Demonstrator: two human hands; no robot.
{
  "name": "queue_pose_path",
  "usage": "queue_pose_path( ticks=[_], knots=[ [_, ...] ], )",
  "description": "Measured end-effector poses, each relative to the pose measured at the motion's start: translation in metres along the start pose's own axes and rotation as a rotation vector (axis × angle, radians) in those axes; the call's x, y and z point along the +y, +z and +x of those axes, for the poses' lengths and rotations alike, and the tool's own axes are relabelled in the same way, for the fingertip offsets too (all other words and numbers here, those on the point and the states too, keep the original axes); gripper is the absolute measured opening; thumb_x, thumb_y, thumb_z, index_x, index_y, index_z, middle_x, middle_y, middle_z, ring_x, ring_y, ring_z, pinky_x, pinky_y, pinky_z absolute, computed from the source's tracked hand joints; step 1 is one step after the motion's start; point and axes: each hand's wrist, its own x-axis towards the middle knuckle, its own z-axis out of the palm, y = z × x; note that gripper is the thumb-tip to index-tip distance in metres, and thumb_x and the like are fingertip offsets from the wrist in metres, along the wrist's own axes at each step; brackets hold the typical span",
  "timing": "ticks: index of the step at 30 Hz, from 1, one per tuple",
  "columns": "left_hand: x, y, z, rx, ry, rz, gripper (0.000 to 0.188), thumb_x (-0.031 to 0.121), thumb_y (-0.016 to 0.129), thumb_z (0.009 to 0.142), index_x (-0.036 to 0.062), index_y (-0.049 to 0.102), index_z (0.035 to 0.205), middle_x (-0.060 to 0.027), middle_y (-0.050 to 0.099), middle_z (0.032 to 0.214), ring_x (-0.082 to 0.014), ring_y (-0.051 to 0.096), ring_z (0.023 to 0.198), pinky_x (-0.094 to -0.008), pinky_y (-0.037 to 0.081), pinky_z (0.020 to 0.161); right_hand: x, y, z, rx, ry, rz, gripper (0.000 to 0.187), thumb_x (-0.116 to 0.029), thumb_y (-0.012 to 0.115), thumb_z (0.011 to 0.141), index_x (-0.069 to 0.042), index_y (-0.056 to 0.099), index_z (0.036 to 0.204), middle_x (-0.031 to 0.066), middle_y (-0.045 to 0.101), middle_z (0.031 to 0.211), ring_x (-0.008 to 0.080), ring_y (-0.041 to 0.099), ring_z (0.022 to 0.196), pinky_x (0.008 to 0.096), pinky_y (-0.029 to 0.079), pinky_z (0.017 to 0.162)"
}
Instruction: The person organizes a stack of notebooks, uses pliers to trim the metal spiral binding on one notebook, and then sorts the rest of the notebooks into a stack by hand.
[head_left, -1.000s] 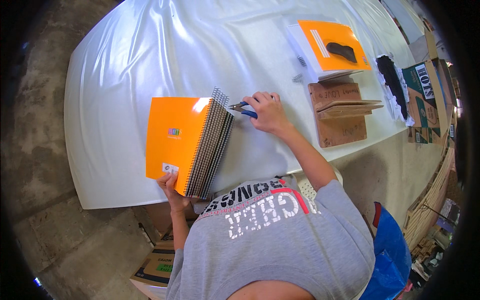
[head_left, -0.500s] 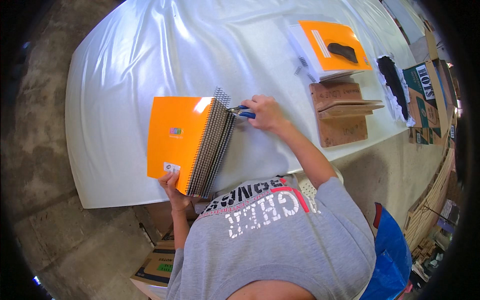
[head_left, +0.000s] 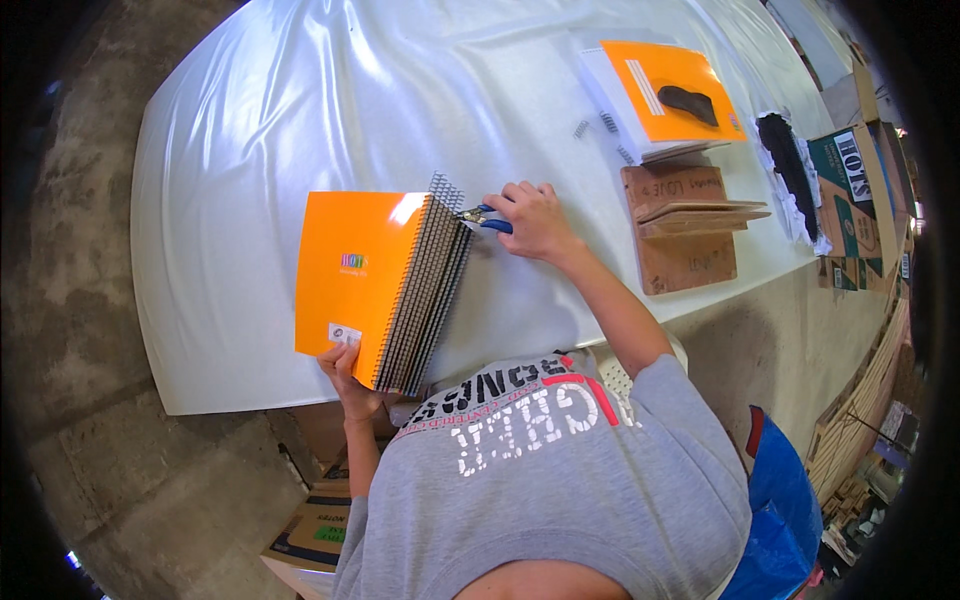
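A stack of orange-covered wire-bound notebooks point(head_left: 350, 230) is tilted at the near edge of the table, its black wire spines point(head_left: 425, 290) facing right. My left hand point(head_left: 347, 368) grips the stack at its lower corner, thumb on the top cover and the other fingers hidden beneath. My right hand point(head_left: 535, 222) is closed around blue-handled pliers point(head_left: 494, 223). Their jaws reach the upper part of the spines, where strips of wire stick out past the covers. Whether the jaws pinch a wire is too small to tell.
A white sheet covers the table point(head_left: 230, 130). Toward the right lie another orange-covered stack point(head_left: 660, 75) with a dark object point(head_left: 688, 104) on it, several wire scraps point(head_left: 608, 122), and a brown wooden stand point(head_left: 685, 265). Cardboard boxes point(head_left: 850, 200) stand beyond the right edge.
My right hand's fingers have shifted slightly on the pliers, which stay at the spines. One wire scrap near the far stack lies farther left. The notebooks and my left hand have barely moved.
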Motion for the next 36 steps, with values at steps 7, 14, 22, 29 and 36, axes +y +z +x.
queue_pose_path(
  ticks=[7, 14, 22, 29, 36],
  knots=[
    [0.000, -0.001, 0.000, -0.010, -0.011, -0.019, 0.066, 0.031, 0.077, 0.057, 0.0094, 0.050, 0.113, -0.0131, 0.039, 0.102, -0.0293, 0.038, 0.100, -0.0415, 0.032, 0.091, 0.007, 0.009, 0.002, -0.097, 0.031, 0.115, 0.034, -0.020, 0.063, 0.068, -0.017, 0.060, 0.102, 0.0057, 0.058, 0.084, 0.0237, 0.058, 0.085, 0.0395, 0.045, 0.074],
    [0.002, -0.001, 0.000, -0.014, -0.016, -0.019, 0.066, 0.032, 0.077, 0.057, 0.0098, 0.050, 0.113, -0.0130, 0.039, 0.103, -0.0293, 0.039, 0.101, -0.0412, 0.033, 0.091, 0.002, 0.002, 0.002, -0.056, 0.037, 0.028, 0.036, -0.018, 0.062, 0.068, -0.019, 0.060, 0.104, 0.0043, 0.057, 0.089, 0.0218, 0.056, 0.089, 0.0391, 0.040, 0.079],
    [0.002, 0.000, -0.001, -0.005, -0.014, 0.001, 0.068, 0.032, 0.077, 0.056, 0.0110, 0.048, 0.113, -0.0132, 0.039, 0.103, -0.0296, 0.039, 0.101, -0.0423, 0.032, 0.091, 0.000, 0.004, -0.002, 0.097, 0.049, 0.057, 0.041, -0.018, 0.063, 0.067, -0.018, 0.057, 0.107, 0.0032, 0.055, 0.096, 0.0202, 0.052, 0.096, 0.0397, 0.034, 0.085],
    [0.001, -0.001, -0.001, -0.016, -0.021, -0.002, 0.069, 0.032, 0.077, 0.055, 0.0115, 0.048, 0.114, -0.0131, 0.039, 0.103, -0.0297, 0.038, 0.102, -0.0426, 0.031, 0.091, -0.004, 0.003, 0.002, 0.036, 0.012, 0.028, 0.042, -0.019, 0.064, 0.067, -0.019, 0.058, 0.108, 0.0032, 0.056, 0.094, 0.0196, 0.054, 0.093, 0.0395, 0.037, 0.081],
    [0.003, -0.001, 0.001, -0.016, -0.019, 0.011, 0.070, 0.035, 0.077, 0.055, 0.0115, 0.048, 0.114, -0.0127, 0.037, 0.103, -0.0297, 0.038, 0.102, -0.0425, 0.032, 0.092, 0.007, 0.013, 0.007, 0.031, -0.001, 0.116, 0.035, -0.018, 0.064, 0.067, -0.019, 0.061, 0.102, 0.0049, 0.059, 0.084, 0.0239, 0.060, 0.081, 0.0393, 0.047, 0.072]
  ],
)
